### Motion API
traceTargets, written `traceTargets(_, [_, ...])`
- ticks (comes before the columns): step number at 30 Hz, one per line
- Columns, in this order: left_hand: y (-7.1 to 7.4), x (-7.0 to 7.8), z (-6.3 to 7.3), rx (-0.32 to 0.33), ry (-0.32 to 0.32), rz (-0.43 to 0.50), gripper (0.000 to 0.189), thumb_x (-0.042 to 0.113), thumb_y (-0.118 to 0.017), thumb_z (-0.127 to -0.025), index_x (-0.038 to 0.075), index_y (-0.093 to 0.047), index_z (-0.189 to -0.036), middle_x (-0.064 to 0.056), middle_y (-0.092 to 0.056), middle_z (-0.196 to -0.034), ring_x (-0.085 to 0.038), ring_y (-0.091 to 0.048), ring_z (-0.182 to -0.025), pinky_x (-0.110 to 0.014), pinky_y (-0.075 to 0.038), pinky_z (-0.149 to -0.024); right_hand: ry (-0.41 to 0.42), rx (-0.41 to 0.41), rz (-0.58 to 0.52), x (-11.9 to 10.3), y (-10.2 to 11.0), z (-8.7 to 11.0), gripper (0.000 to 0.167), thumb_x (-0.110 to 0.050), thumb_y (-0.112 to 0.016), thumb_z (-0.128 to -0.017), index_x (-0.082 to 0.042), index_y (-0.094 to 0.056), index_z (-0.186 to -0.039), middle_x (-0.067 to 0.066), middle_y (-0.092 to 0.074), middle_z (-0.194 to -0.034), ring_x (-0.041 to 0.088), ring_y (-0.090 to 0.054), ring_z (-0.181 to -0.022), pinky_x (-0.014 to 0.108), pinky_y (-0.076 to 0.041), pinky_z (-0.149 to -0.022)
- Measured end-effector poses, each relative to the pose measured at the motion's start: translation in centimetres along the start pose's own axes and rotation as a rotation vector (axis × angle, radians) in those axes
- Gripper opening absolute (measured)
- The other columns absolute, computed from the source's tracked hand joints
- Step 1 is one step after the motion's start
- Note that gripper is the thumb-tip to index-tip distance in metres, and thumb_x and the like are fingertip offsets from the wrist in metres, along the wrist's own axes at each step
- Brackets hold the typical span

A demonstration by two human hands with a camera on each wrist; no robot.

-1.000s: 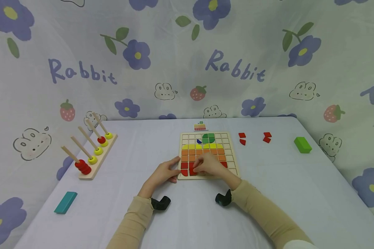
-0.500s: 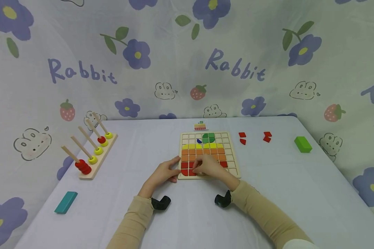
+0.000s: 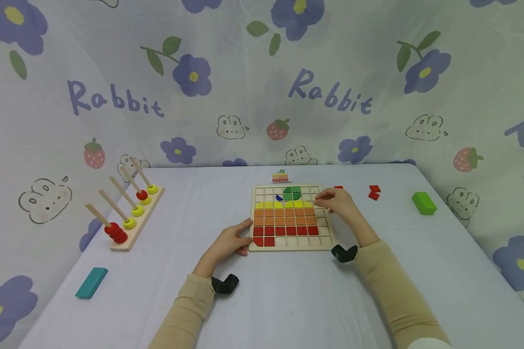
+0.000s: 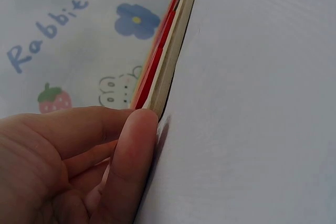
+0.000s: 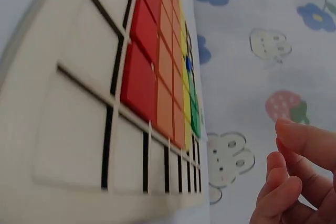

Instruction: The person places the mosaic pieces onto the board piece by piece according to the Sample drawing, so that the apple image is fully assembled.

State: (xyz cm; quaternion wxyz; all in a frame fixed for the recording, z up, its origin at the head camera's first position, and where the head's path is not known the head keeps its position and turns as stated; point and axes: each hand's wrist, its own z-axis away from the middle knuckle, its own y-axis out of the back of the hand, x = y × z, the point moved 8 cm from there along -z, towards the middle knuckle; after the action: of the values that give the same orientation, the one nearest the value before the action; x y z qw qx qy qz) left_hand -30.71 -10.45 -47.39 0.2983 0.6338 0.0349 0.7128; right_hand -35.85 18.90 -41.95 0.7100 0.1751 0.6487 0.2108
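Observation:
A wooden grid board (image 3: 327,240) lies mid-table, set with rows of coloured tiles. Its red row (image 3: 286,231) runs below two orange rows, and a rounded red tile (image 3: 258,241) and a square red tile (image 3: 269,241) sit in the bottom row. My left hand (image 3: 229,241) touches the board's left edge near the front corner with thumb and index finger. Above the board's right edge hovers my right hand (image 3: 338,203), its fingers loosely bent and holding nothing. Beyond it shows part of a loose red tile (image 3: 339,187).
More loose red tiles (image 3: 374,192) lie farther right, then a green block (image 3: 424,203). A small pattern card (image 3: 281,176) is behind the board. On the left stand a peg rack (image 3: 144,213) with red and yellow beads and a teal block (image 3: 91,283).
The square red tile now lies in the bottom row, let go by my right hand. That hand has moved right and back, off the tiles. My left hand stays put.

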Motion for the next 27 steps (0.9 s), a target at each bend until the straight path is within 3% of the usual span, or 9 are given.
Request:
traceTargets(2, [0.0,0.0,0.0,-0.001,-0.001,0.004,0.060,0.008,-0.062,-0.087,0.007,-0.038,-0.142,-0.016,-0.059,-0.113,-0.011,-0.056,-0.049,-0.028,-0.052,-0.053,-0.022,0.031,-0.016,1.2,1.6,-0.6,0.030,-0.021,-0.067,-0.085,-0.001,-0.063,-0.107,0.006,-0.060,-0.092,0.020,-0.049,-0.075,0.026,-0.046,-0.063])
traceTargets(6, [0.1,-0.1,0.0,-0.004,0.001,0.002,0.060,0.008,-0.061,-0.087,0.007,-0.037,-0.142,-0.014,-0.064,-0.092,-0.010,-0.056,-0.048,-0.028,-0.052,-0.052,-0.058,0.079,-0.053,3.7,4.1,-1.9,0.036,-0.023,-0.064,-0.087,0.000,-0.059,-0.114,0.004,-0.059,-0.098,0.016,-0.048,-0.081,0.023,-0.045,-0.066])
traceTargets(13, [0.0,-0.6,0.0,-0.008,0.011,-0.009,0.060,0.010,-0.062,-0.087,0.007,-0.037,-0.142,-0.007,-0.061,-0.071,-0.010,-0.056,-0.048,-0.027,-0.051,-0.052,-0.115,0.102,-0.090,7.2,5.9,-3.5,0.040,-0.023,-0.061,-0.089,0.000,-0.055,-0.121,0.003,-0.055,-0.100,0.022,-0.049,-0.094,0.026,-0.044,-0.075])
traceTargets(18, [0.0,-0.7,-0.1,-0.007,0.020,-0.017,0.060,0.011,-0.062,-0.087,0.008,-0.038,-0.142,-0.004,-0.057,-0.060,-0.010,-0.055,-0.048,-0.026,-0.051,-0.053,-0.148,0.103,-0.066,7.9,6.3,-4.6,0.040,-0.022,-0.061,-0.089,-0.001,-0.055,-0.122,-0.001,-0.055,-0.091,0.018,-0.050,-0.084,0.024,-0.043,-0.070])
traceTargets(22, [0.0,-0.7,-0.2,-0.010,0.017,-0.022,0.060,0.012,-0.062,-0.087,0.008,-0.038,-0.142,-0.004,-0.057,-0.058,-0.010,-0.055,-0.048,-0.025,-0.051,-0.052,-0.124,0.080,-0.040,7.9,6.4,-5.3,0.040,-0.021,-0.060,-0.090,-0.002,-0.055,-0.124,-0.004,-0.053,-0.084,0.012,-0.047,-0.070,0.023,-0.041,-0.063])
traceTargets(27, [0.0,-0.4,-0.1,-0.014,0.022,-0.022,0.061,0.013,-0.062,-0.087,0.009,-0.037,-0.142,-0.004,-0.057,-0.059,-0.009,-0.055,-0.048,-0.025,-0.051,-0.052,-0.100,0.047,0.005,7.9,6.3,-6.1,0.043,-0.018,-0.060,-0.090,-0.003,-0.051,-0.129,0.007,-0.057,-0.100,0.013,-0.048,-0.071,0.022,-0.041,-0.063])
